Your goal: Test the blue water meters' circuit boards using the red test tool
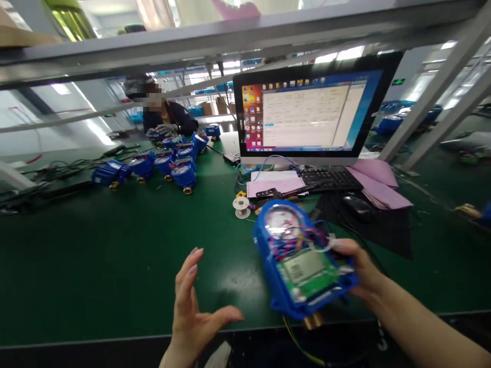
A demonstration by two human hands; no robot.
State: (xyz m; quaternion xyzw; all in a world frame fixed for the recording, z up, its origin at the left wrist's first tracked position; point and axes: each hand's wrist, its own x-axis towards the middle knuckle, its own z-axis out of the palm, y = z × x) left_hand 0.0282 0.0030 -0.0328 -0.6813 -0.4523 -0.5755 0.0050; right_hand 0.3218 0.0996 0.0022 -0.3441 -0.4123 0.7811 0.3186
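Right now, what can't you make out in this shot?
All in the head view:
- Dial of the held blue meter: reading lost to blur and glare.
- Circuit board: fine markings blurred.
- Right hand: some fingers hidden behind the meter.
- Left hand: forearm cut off by the bottom edge.
- Monitor: window text too small.
- Far meters: overlapping, exact count unclear.

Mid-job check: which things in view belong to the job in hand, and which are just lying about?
In the job:
- blue meter, held in the right hand
- left hand, open and holding nothing

Apparently just lying about, not in use:
- spool of wire
- pink papers
- black mouse
- keyboard
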